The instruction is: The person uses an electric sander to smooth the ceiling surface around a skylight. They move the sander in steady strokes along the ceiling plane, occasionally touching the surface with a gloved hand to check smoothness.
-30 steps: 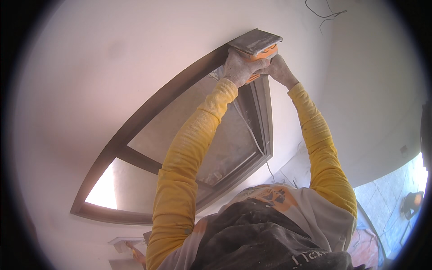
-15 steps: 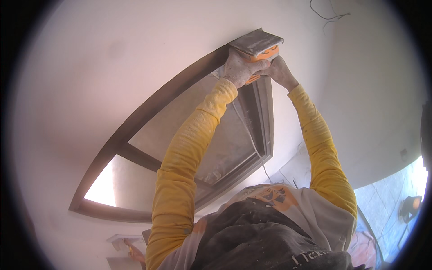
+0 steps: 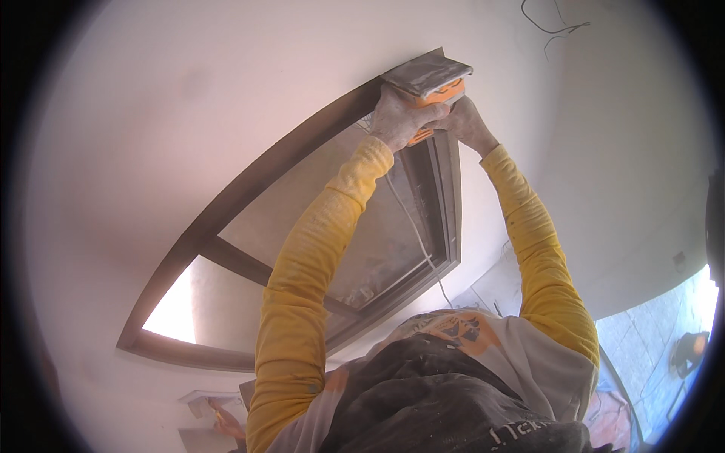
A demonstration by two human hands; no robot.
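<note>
Both my arms reach up in yellow, dust-covered sleeves. An orange electric sander (image 3: 444, 92) with a flat grey rectangular pad is up at the upper corner of a dark window frame (image 3: 264, 157), its pad next to the pale wall. My left hand (image 3: 402, 118) is closed round the sander's body from the left, thumb pointing right. From the other side my right hand (image 3: 470, 124) grips it, with most of its fingers hidden behind the tool. A thin pale cord (image 3: 414, 219) hangs from the sander past the window pane down to my chest.
Loose wires (image 3: 563, 29) stick out of the surface at the upper right. Blue-lit sheeting or tiles (image 3: 638, 340) lie at the lower right, with a dark round object (image 3: 689, 352) on them. A pale shelf-like piece (image 3: 208, 400) is at the lower left.
The sander and both hands have shifted very slightly left along the frame's corner. The cord has swung a little. My grip is the same.
</note>
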